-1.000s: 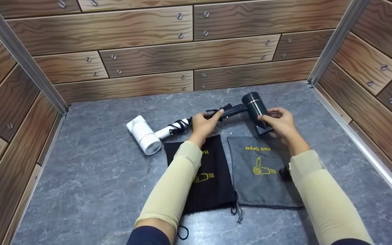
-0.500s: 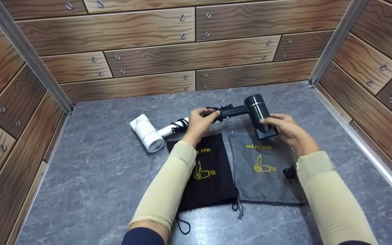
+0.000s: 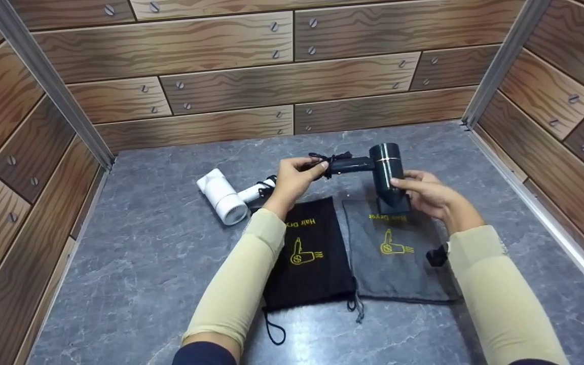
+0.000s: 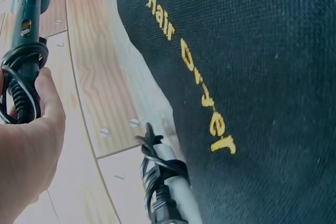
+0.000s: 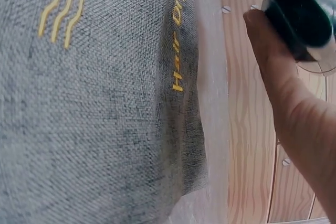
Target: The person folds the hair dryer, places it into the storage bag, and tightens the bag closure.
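Note:
A dark green hair dryer [image 3: 387, 167] is held between my two hands near the top of both drawstring pouches. My left hand [image 3: 293, 181] grips the end of its handle, where a black cord is wound round it; the left wrist view shows thumb and wound cord [image 4: 23, 59] close up. With thumb and fingers, my right hand [image 3: 431, 195] holds the dryer's barrel near the flat nozzle [image 3: 394, 204]. That nozzle overlaps the upper edge of the grey pouch [image 3: 373, 279]. Left of it lies a black pouch [image 3: 317, 284]. Both carry yellow "Hair Dryer" lettering.
A white hair dryer [image 3: 221, 197] with its cord wound on the handle lies left of the black pouch, partly behind my left hand. Wood-patterned walls [image 3: 221, 91] enclose the grey marbled surface [image 3: 145, 243]. A small black piece [image 3: 436, 256] shows beside my right sleeve.
The dark green dryer has turned more upright at the barrel, and its nozzle has come down over the grey pouch's edge. My left hand has shifted slightly left, my right slightly right.

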`<state>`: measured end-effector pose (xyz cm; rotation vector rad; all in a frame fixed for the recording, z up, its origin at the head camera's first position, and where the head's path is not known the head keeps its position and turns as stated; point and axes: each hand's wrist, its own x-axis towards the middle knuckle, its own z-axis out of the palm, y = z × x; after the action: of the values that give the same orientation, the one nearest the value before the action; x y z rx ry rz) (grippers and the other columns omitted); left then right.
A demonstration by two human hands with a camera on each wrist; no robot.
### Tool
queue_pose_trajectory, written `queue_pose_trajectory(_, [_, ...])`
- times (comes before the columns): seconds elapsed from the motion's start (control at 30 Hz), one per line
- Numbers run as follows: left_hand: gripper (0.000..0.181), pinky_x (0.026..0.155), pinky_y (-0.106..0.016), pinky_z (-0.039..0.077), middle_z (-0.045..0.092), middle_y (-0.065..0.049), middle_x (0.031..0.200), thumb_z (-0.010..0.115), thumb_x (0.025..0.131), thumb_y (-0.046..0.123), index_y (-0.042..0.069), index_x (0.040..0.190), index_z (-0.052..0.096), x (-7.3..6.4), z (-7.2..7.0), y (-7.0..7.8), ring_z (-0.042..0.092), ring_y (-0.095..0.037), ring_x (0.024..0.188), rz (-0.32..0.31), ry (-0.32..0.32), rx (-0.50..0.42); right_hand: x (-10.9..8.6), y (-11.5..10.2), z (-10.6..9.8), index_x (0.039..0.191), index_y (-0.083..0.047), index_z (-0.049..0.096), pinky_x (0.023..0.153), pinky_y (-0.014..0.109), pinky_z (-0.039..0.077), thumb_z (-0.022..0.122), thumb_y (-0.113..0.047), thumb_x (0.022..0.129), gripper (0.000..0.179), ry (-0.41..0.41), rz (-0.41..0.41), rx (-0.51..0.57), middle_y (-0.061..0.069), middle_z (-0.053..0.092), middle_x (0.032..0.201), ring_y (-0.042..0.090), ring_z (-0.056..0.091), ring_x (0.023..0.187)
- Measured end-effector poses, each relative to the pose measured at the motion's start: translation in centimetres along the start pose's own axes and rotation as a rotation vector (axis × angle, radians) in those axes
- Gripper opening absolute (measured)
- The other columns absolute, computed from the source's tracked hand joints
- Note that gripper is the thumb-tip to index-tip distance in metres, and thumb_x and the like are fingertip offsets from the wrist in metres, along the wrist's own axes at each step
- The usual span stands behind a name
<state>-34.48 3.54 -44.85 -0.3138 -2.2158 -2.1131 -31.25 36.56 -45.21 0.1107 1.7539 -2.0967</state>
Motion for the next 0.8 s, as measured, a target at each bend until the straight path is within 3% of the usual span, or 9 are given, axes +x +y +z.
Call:
queue_pose_trajectory(0.07, [0.023, 0.080, -0.019, 0.054, 0.081, -0.015, 0.108, 0.082, 0.093, 0.013, -0.002, 0.111, 0.081, -0.1, 0.0, 0.1, 0.067, -0.008, 0.091, 0.024, 0.004, 0.005, 0.0, 0.1, 0.1, 0.166, 0.005, -0.002, 0.096, 0.031, 0.061, 0.067, -0.011, 0.104, 0.094, -0.034, 0.016, -0.003, 0.002, 0.073, 0.118, 0.015, 0.074, 0.110])
queue_pose_trajectory(0.13, [0.023, 0.080, -0.019, 0.054, 0.081, -0.016, 0.108, 0.081, 0.094, 0.013, -0.003, 0.111, 0.081, -0.2, 0.0, 0.1, 0.067, -0.008, 0.090, 0.044, 0.013, 0.004, 0.0, 0.1, 0.3, 0.166, 0.007, -0.003, 0.096, 0.030, 0.060, 0.065, -0.010, 0.105, 0.093, -0.064, 0.027, -0.006, 0.002, 0.073, 0.119, 0.014, 0.073, 0.110])
queue_pose_trajectory(0.33, [0.021, 0.079, -0.019, 0.056, 0.081, -0.017, 0.106, 0.080, 0.094, 0.010, -0.005, 0.109, 0.080, -0.5, 0.1, 0.1, 0.068, -0.007, 0.087, 0.062, 0.055, -0.039, 0.1, 0.0, 0.9, 0.163, 0.009, 0.012, 0.094, 0.030, 0.061, 0.065, -0.009, 0.104, 0.081, -0.083, 0.018, -0.022, 0.002, 0.075, 0.117, 0.014, 0.074, 0.108])
queue_pose_trajectory(0.67, [0.020, 0.076, -0.017, 0.056, 0.081, -0.018, 0.105, 0.082, 0.092, 0.008, -0.005, 0.108, 0.080, -1.5, 1.3, 0.0, 0.068, -0.005, 0.084, 0.125, 0.172, -0.079, -0.4, 0.3, 1.7, 0.162, 0.007, 0.017, 0.095, 0.032, 0.061, 0.065, -0.010, 0.105, 0.076, -0.054, -0.050, 0.039, 0.003, 0.075, 0.117, 0.017, 0.075, 0.108])
queue_pose_trajectory(0.8, [0.020, 0.076, -0.017, 0.055, 0.081, -0.019, 0.105, 0.081, 0.093, 0.008, -0.005, 0.108, 0.080, -1.9, 1.7, 0.0, 0.069, -0.005, 0.083, 0.147, 0.197, -0.094, -0.6, 0.8, 1.9, 0.156, 0.005, 0.027, 0.094, 0.032, 0.062, 0.064, -0.009, 0.105, 0.064, -0.050, -0.090, 0.048, 0.004, 0.077, 0.116, 0.017, 0.075, 0.107])
